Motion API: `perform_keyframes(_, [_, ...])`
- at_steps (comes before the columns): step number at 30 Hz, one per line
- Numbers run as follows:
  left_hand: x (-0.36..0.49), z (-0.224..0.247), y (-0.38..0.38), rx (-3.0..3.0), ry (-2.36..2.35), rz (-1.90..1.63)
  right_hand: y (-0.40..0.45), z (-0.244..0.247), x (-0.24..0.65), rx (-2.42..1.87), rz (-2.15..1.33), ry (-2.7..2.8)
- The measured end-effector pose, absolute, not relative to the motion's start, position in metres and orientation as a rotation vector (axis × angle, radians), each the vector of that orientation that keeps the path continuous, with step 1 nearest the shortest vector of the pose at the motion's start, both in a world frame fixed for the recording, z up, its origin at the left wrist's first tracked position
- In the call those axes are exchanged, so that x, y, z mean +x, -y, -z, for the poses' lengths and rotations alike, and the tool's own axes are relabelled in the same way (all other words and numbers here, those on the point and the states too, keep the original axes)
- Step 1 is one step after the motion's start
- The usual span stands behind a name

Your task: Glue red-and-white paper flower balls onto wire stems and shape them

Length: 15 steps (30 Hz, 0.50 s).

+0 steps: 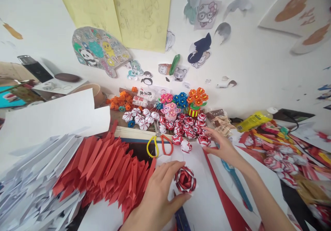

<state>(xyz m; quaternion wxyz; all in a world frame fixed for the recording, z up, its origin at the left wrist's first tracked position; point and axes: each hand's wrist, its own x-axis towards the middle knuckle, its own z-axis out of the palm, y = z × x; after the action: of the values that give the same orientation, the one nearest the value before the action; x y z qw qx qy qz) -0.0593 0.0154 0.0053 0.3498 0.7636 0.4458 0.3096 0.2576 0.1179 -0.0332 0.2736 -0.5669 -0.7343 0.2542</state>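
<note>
Left hand (161, 188), lower centre: thumb and fingers pinching 1 red-and-white paper rosette (185, 179). Right hand (219, 146), right of centre: half open around 1 second rosette (204, 140), can't tell if gripping. Around: 1 scissors (157, 132) mid-frame, left of the rosette cluster (189, 121); 1 blue tool (237, 181) partly under right forearm; 1 yellow bottle (254, 119) at right; red folded strips (100, 165) crowding lower left, overlapped, uncountable

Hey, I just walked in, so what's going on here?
A person's left hand holds a red-and-white rosette. The right hand has its fingers around another rosette at the near side of a cluster; whether they touch it isn't clear. Scissors lie beyond the left hand, with folded red strips and white strips piled to the left.
</note>
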Motion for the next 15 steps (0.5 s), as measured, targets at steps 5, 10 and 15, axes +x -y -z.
perform_keyframes(5, [-0.059, -0.002, -0.017, 1.953, -1.141, -0.787, -0.119, 0.036, 0.247, -1.516, -0.731, 2.172])
perform_keyframes(10, [-0.061, -0.008, -0.019, 1.91, -1.144, -0.764, -0.161, 0.016, 0.264, -1.517, -0.56, 2.156])
perform_keyframes(15, [-0.06, -0.007, -0.018, 1.877, -1.133, -0.773, -0.193, 0.031, 0.252, -1.557, -0.424, 2.355])
